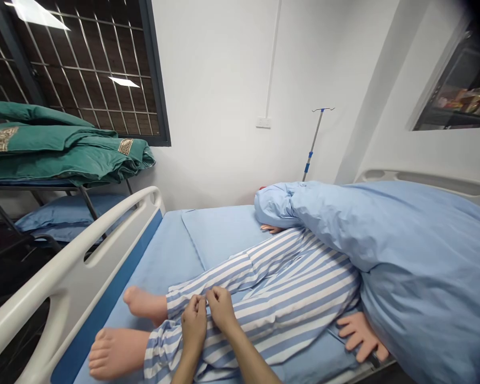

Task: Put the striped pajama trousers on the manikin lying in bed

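Note:
My left hand [194, 322] and my right hand [222, 309] are close together over the lower legs of a care manikin in blue-and-white striped trousers [280, 314]. The fingers of both hands are pinched closed. Whatever lies between the fingertips is too small to make out. Left of my hands the manikin's near bare foot [118, 353] and far bare foot [144, 303] stick out of the trouser cuffs. A blue quilt [416, 234], folded back, covers its upper body. One manikin hand [362, 335] rests palm down at the near bed edge; the other [271, 228] shows only its fingers.
A blue sheet [164, 256] covers the bed. At the left stands a white bed-end board [70, 277]; another board [428, 181] is at the far right. Behind are an IV pole [314, 144], a wall socket [263, 122] and a rack with green bedding [60, 149] under a barred window.

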Motion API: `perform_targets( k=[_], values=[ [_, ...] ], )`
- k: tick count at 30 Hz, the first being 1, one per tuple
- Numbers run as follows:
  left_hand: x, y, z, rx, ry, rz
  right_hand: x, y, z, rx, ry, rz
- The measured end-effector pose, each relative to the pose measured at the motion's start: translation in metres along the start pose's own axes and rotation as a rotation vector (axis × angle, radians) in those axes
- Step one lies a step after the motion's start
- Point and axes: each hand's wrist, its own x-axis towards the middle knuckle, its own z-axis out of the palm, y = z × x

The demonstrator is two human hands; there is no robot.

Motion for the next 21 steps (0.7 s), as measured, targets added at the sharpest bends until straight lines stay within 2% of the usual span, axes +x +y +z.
perform_targets(
  k=[3,6,10,12,17,21],
  values=[
    [0.000,0.004,0.001,-0.004,-0.026,-0.001,-0.001,0.003,0.001,0.042,0.038,0.016],
    [0.002,0.015,0.006,-0.079,0.037,-0.060,0.000,0.001,0.001,0.080,0.044,0.021],
    [0.007,0.029,0.021,-0.378,0.145,-0.192,0.001,0.002,-0.002,0.160,0.045,0.045],
    [0.007,0.031,0.027,-0.453,0.179,-0.226,0.001,0.004,-0.003,0.172,0.051,0.045],
    [0.005,0.023,0.029,-0.268,0.201,-0.159,0.002,0.005,0.001,0.145,0.077,0.049],
    [0.002,0.018,0.029,-0.206,0.117,-0.108,0.010,0.005,-0.005,0.085,0.047,0.060]
  ],
)
